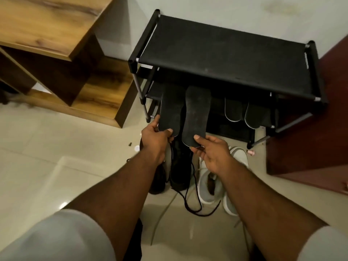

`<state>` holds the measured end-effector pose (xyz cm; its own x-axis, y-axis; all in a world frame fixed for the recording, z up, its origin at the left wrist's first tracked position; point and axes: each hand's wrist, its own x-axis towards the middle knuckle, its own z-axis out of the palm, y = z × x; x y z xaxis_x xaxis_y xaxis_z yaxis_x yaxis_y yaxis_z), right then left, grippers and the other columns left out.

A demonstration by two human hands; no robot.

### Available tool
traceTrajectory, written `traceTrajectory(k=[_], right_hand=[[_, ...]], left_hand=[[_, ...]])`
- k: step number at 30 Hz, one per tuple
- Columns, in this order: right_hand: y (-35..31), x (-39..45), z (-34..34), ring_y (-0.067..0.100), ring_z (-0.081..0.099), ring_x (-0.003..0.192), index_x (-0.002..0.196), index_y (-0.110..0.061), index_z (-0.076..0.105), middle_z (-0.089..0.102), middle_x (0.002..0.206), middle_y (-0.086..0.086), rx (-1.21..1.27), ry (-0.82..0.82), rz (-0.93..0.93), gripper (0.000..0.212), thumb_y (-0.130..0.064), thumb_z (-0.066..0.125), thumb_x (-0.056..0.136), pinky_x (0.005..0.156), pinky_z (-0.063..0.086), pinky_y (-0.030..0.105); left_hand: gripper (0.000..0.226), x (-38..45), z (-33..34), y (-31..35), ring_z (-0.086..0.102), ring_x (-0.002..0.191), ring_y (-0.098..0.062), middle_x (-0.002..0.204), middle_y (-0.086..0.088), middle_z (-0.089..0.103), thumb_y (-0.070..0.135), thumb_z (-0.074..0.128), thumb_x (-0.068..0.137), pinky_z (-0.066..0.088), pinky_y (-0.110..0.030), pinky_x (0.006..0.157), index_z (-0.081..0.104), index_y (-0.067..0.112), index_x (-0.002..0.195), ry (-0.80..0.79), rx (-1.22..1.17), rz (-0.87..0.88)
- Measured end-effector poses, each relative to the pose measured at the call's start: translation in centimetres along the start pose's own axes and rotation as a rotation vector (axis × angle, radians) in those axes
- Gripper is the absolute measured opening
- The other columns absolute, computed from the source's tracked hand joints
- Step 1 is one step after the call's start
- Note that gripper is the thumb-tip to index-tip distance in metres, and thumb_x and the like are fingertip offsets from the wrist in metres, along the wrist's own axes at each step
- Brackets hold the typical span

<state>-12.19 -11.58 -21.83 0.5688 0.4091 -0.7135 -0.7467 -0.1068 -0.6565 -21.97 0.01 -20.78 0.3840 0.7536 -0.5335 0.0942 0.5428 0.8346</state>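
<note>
My left hand [155, 140] pinches the heel end of a black insole [170, 110], thumb on top. Beside it, my right hand [211, 153] pinches the heel of a second black insole [196, 112]. Both insoles point away from me, their toe ends reaching under the top shelf of a black shoe rack [226, 55]. Two more dark insoles with pale edges [243, 113] lie on a lower shelf to the right. Below my hands a black laced shoe [180, 166] stands on the floor, partly hidden by my left wrist.
White sneakers [211, 187] lie on the pale tiled floor [56, 147] right of the black shoe, with loose black laces [195, 208] trailing toward me. A wooden shelf unit [56, 44] stands at the left, a dark red cabinet [316, 140] at the right.
</note>
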Motion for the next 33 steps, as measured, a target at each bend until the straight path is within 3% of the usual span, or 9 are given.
traceTrajectory(k=[3,6,8,11,15,18,22,27,33], right_hand=[[-0.2,4.2,1.4,0.019,0.071,0.077,0.111,0.002,0.062,0.071,0.093,0.011,0.047,-0.03,-0.007,0.024,0.005,0.061,0.087,0.062,0.058,0.026],[-0.4,7.9,2.6,0.019,0.068,0.086,0.114,0.001,0.062,0.069,0.102,0.012,0.036,-0.024,-0.026,0.026,0.007,0.056,0.09,0.072,0.057,0.026],[-0.5,10.0,3.1,0.02,0.069,0.088,0.113,0.0,0.063,0.069,0.104,0.012,0.047,0.007,-0.049,0.026,0.007,0.058,0.088,0.071,0.057,0.025],[-1.0,12.1,3.9,0.019,0.069,0.081,0.112,0.004,0.062,0.069,0.097,0.013,0.107,0.056,-0.085,0.028,0.01,0.063,0.084,0.063,0.057,0.024],[-1.5,13.8,4.6,0.016,0.069,0.071,0.098,0.003,0.064,0.069,0.084,0.01,0.1,0.068,-0.112,0.018,0.011,0.065,0.081,0.062,0.058,0.024],[-0.3,14.5,4.4,0.014,0.07,0.072,0.1,-0.002,0.066,0.071,0.086,0.007,0.101,0.07,-0.137,0.02,0.008,0.064,0.083,0.062,0.057,0.024],[0.6,15.1,4.3,0.015,0.071,0.081,0.107,-0.004,0.067,0.072,0.095,0.007,0.105,0.079,-0.185,0.025,0.005,0.065,0.084,0.064,0.056,0.024],[-1.2,15.5,4.7,0.017,0.07,0.071,0.081,-0.006,0.062,0.069,0.08,0.009,0.159,0.119,-0.189,0.016,0.008,0.069,0.079,0.063,0.058,0.026],[-1.0,14.4,2.8,0.022,0.069,0.079,0.09,0.0,0.064,0.067,0.082,0.014,0.105,0.105,-0.153,0.022,-0.014,0.077,0.078,0.068,0.06,0.03]], left_hand=[[0.067,3.7,1.2,-1.0,0.07,0.075,-0.004,0.1,0.01,0.064,-0.015,0.06,0.086,0.056,-0.02,0.063,0.043,0.012,0.145,0.039,-0.042,0.009],[0.065,6.9,2.0,-2.0,0.071,0.084,-0.013,0.114,0.003,0.065,-0.012,0.061,0.087,0.057,-0.021,0.064,0.044,0.013,0.144,0.068,-0.058,0.017],[0.065,8.9,2.6,-2.6,0.071,0.09,-0.017,0.125,-0.003,0.063,-0.012,0.061,0.088,0.059,-0.023,0.067,0.042,0.013,0.145,0.079,-0.046,0.039],[0.064,11.5,3.6,-2.8,0.07,0.096,-0.021,0.12,-0.002,0.064,-0.013,0.059,0.088,0.06,-0.025,0.071,0.042,0.011,0.145,0.075,-0.061,0.077],[0.065,14.6,4.7,-2.8,0.07,0.097,-0.021,0.13,-0.006,0.062,-0.015,0.059,0.086,0.061,-0.031,0.072,0.045,0.011,0.144,0.075,-0.094,0.077],[0.067,15.4,5.1,-3.1,0.068,0.095,-0.018,0.132,-0.006,0.059,-0.016,0.058,0.087,0.061,-0.029,0.07,0.041,0.01,0.145,0.097,-0.134,0.073],[0.065,15.6,5.0,-4.1,0.068,0.096,-0.015,0.12,0.0,0.063,-0.013,0.059,0.088,0.061,-0.031,0.075,0.041,0.011,0.146,0.09,-0.115,0.101],[0.067,16.4,5.1,-2.9,0.069,0.104,-0.023,0.13,-0.011,0.062,-0.01,0.062,0.087,0.06,-0.037,0.079,0.04,0.012,0.146,0.104,-0.109,0.103],[0.074,15.3,5.3,-3.5,0.067,0.107,-0.023,0.125,-0.009,0.065,0.006,0.068,0.088,0.059,-0.044,0.083,0.03,0.018,0.151,0.135,-0.115,0.152]])
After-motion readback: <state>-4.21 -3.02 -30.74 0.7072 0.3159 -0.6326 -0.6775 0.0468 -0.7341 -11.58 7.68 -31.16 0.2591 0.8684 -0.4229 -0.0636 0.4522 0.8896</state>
